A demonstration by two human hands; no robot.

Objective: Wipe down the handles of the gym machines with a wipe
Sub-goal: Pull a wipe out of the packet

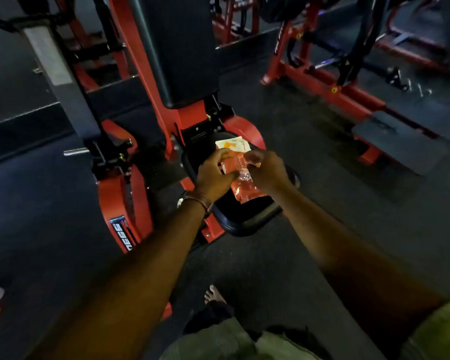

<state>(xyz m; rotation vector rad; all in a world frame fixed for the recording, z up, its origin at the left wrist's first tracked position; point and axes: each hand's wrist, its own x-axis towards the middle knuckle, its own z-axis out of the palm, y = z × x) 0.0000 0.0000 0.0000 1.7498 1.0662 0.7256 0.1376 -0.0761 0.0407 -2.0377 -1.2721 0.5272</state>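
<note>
An orange and white packet of wipes [246,187] lies on the black padded seat [244,216] of a red gym machine [166,118]. My left hand [215,172] grips the packet's left side, and a watch sits on that wrist. On the packet's upper right, my right hand [266,168] pinches something at the top, maybe the flap or a wipe. The packet's white end [233,144] sticks out beyond my fingers. No machine handle is plainly in view.
The machine's black back pad [177,48] rises behind the seat. A chrome peg [76,152] juts out at the left. Another red-framed machine [322,81] with a black footplate [398,141] stands at the right. Dark rubber floor lies between them. My bare foot [215,294] shows below.
</note>
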